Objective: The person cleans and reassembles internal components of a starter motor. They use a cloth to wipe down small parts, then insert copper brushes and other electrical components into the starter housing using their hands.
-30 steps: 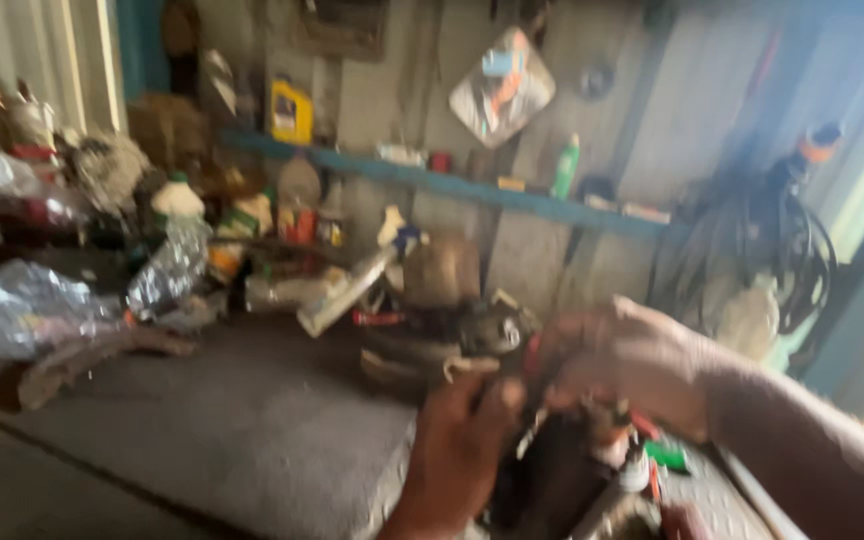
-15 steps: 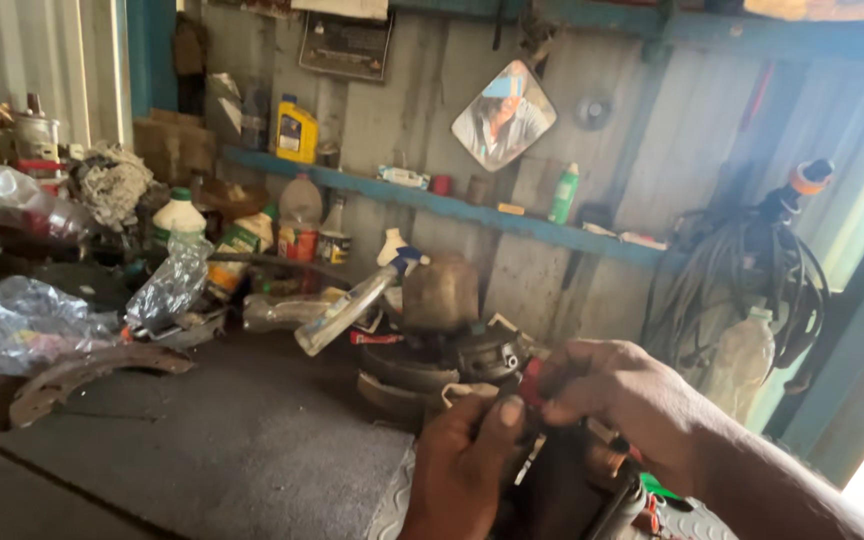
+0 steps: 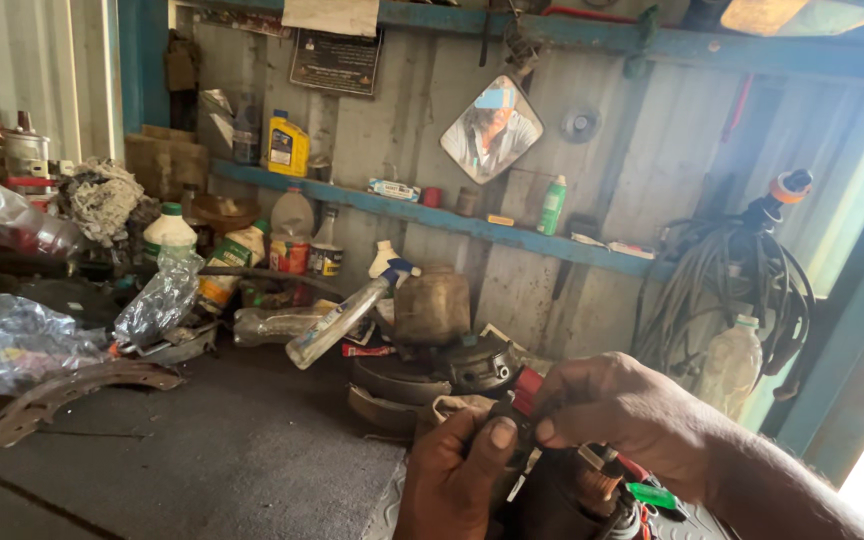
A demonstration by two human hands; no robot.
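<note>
My left hand (image 3: 452, 475) and my right hand (image 3: 620, 410) meet low in the frame, right of centre. Both pinch one small dark part with a red piece (image 3: 525, 388) on its top. The left thumb presses it from the front, while the right fingers close over it from the right. A thin metal strip hangs under it. Just below lies a dark round motor part (image 3: 577, 500) with copper windings, and a green clip (image 3: 652, 495) sits beside it.
A dusty grey workbench (image 3: 202, 460) carries a curved brake shoe (image 3: 77, 390), crumpled plastic bags (image 3: 12, 345), a spray bottle (image 3: 342, 318) and round metal parts (image 3: 442, 370). A blue wall shelf (image 3: 432, 218) holds bottles and cans. Coiled cables (image 3: 727, 290) hang at the right.
The view has steadied and tilted up a little. Both hands stay together on the small part, which now sits lower in the frame.
</note>
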